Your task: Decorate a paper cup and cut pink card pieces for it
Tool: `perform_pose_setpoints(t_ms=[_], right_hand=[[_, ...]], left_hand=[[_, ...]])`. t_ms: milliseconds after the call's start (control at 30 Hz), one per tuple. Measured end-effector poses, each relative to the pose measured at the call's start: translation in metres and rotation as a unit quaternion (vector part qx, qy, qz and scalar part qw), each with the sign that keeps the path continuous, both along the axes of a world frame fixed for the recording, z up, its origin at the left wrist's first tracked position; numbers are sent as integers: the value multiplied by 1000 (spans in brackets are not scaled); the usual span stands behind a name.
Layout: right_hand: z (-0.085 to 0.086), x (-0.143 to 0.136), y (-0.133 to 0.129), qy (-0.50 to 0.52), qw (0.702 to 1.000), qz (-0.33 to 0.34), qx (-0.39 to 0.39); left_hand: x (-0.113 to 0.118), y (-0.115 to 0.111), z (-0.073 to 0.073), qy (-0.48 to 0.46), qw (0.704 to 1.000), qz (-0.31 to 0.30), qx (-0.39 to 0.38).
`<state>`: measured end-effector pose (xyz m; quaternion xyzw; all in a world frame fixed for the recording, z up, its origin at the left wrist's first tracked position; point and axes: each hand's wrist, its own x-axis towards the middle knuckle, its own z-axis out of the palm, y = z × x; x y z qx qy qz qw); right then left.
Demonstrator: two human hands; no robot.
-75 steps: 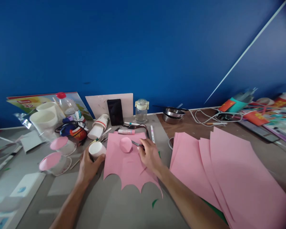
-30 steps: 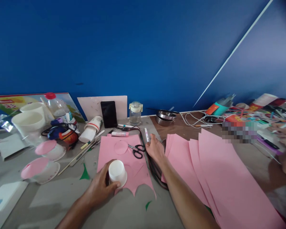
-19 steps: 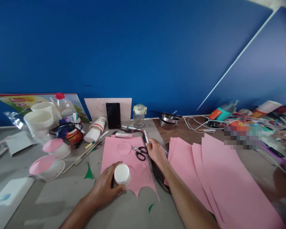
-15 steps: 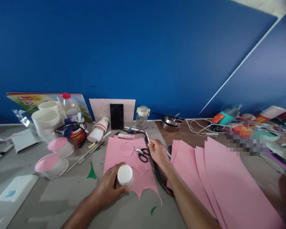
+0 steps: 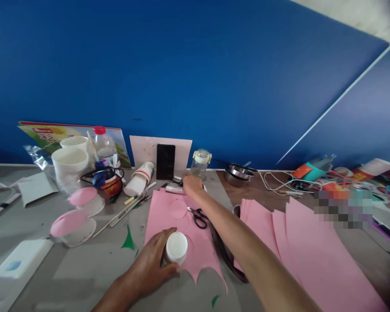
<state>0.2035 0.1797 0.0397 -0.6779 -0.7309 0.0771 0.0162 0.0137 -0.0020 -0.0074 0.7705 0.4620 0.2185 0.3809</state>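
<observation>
My left hand [image 5: 157, 260] is wrapped round a white paper cup [image 5: 177, 247], which stands upside down on a cut pink sheet [image 5: 162, 212]. At the back of that sheet, my right hand [image 5: 192, 183] reaches out near a marker and the glass jar [image 5: 200, 164]; its fingertips are small and partly hidden, so what they hold cannot be made out. Black-handled scissors [image 5: 198, 216] lie on the pink sheet beside a drawn circle. A glue stick [image 5: 174, 190] rests along the sheet's back edge.
Pink-topped cups [image 5: 82, 197], stacked white cups [image 5: 69, 164] and a red-capped bottle [image 5: 104, 145] stand at the left. A phone [image 5: 165, 161] leans at the back. Pink sheets [image 5: 321, 251], metal bowls [image 5: 238, 174] and white cables [image 5: 269, 184] lie to the right.
My right hand has moved away from beside the scissors, forward and left towards the glass jar. My left hand stays round the cup. The view has shifted slightly.
</observation>
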Motion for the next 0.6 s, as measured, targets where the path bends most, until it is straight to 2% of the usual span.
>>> perform_pose_setpoints(t_ms=[167,300,433,533,567,600], right_hand=[[-2,-4,22,-37,998,-6,-53],[12,0,12,-25,1000,5,-5],[39,10,-21,21,992,10,124],[56,19,-60,70,977,18,199],[59,20,-75,152,961,34,227],[61,20,-90,232,947,61,214]], left_hand=[[-2,1,-6,0,1000,-14,11],[-4,1,-8,-34,999,-13,11],[-11,3,-2,-162,986,-20,-26],[-16,7,2,-295,954,20,-40],[-17,9,3,-330,942,46,-36],[-18,11,4,-358,930,73,-32]])
